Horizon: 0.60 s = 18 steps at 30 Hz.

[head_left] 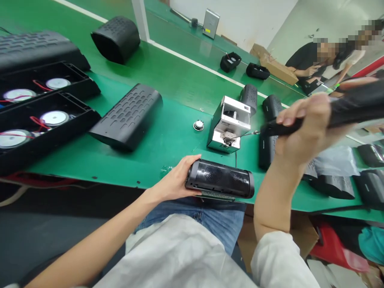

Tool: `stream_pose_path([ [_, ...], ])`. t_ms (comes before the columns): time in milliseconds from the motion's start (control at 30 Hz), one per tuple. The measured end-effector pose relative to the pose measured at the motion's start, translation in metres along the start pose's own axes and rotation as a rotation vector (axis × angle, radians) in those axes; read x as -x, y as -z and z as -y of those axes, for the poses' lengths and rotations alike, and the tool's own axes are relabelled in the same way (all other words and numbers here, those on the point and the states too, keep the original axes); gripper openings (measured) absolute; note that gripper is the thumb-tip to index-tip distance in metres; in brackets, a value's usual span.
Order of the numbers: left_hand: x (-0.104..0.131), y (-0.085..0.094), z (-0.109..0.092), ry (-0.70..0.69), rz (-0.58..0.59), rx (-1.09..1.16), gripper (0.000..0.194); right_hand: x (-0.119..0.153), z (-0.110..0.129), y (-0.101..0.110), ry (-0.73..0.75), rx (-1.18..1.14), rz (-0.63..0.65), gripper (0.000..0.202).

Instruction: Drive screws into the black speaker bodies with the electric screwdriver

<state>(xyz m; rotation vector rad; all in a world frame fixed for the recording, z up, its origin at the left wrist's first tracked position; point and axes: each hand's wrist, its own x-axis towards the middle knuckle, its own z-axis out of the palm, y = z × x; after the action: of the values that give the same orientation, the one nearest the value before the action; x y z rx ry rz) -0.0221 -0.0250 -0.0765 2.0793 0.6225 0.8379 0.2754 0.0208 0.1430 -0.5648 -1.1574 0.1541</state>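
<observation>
Near the table's front edge, my left hand (180, 180) is closed on the left end of a black speaker (222, 178) with a glossy perforated front. Raised at the right, my right hand (306, 128) wraps round a black electric screwdriver (357, 102), its rear part blurred. The thin bit points left, with its tip at the front opening of a white screw feeder (235, 122). Whether a screw sits on the tip is too small to tell. Left of the feeder lies a small round speaker driver (198, 125).
Open black housings (78, 108) with white-backed drivers and red wires lie at the left. A textured black speaker shell (129, 116) is nearer the middle, another shell (117, 38) behind it. More black speakers (333, 186) stand at the right. Other people (306, 60) sit across the table.
</observation>
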Motion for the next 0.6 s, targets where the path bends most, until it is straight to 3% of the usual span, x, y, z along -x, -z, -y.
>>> stream_pose_path([
  [67, 0.0, -0.001, 0.001, 0.007, 0.005, 0.003, 0.125, 0.007, -0.012, -0.015, 0.044, 0.02, 0.074, 0.029],
  [133, 0.001, -0.001, 0.002, 0.013, 0.008, 0.004, 0.126, 0.01, -0.023, -0.023, -0.064, 0.068, 0.133, 0.029],
  [333, 0.003, 0.0, 0.0, 0.015, 0.007, 0.007, 0.125, 0.01, -0.037, -0.02, -0.144, 0.096, 0.2, 0.045],
  [500, 0.001, -0.001, 0.0, -0.002, -0.007, -0.002, 0.123, 0.011, -0.041, -0.017, -0.191, 0.114, 0.156, 0.044],
  [600, 0.0, -0.004, 0.004, -0.024, -0.021, 0.0, 0.124, 0.014, -0.028, -0.019, -0.224, 0.113, 0.113, 0.038],
])
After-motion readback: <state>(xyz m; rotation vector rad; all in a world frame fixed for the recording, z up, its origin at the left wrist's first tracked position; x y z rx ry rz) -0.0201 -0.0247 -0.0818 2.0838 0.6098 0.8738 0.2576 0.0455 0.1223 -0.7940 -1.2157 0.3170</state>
